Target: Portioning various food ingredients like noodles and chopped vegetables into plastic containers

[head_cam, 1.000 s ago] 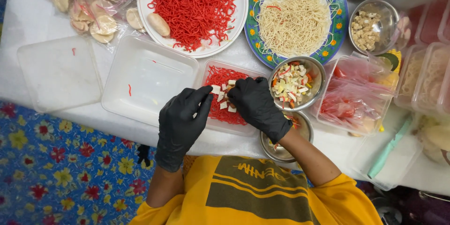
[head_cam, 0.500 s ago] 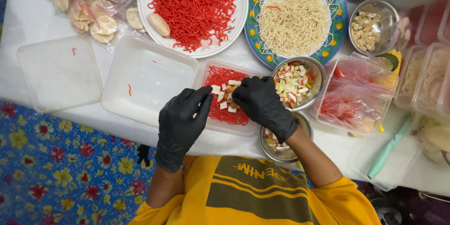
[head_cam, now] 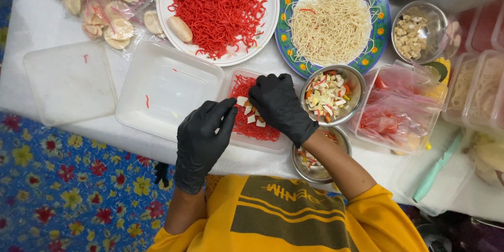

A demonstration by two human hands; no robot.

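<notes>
Gloved hands (head_cam: 202, 139) over noodle tray (head_cam: 247, 126) on white table (head_cam: 31, 26).

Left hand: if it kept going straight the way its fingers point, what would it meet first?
Probably the small tray of red noodles, just ahead of the left hand; its fingers sit at the tray's edge, though their height above it is unclear.

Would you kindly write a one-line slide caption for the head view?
Black-gloved left hand and right hand arrange white cubes on red noodles in a clear plastic container, beside a steel bowl of mixed toppings.
</notes>
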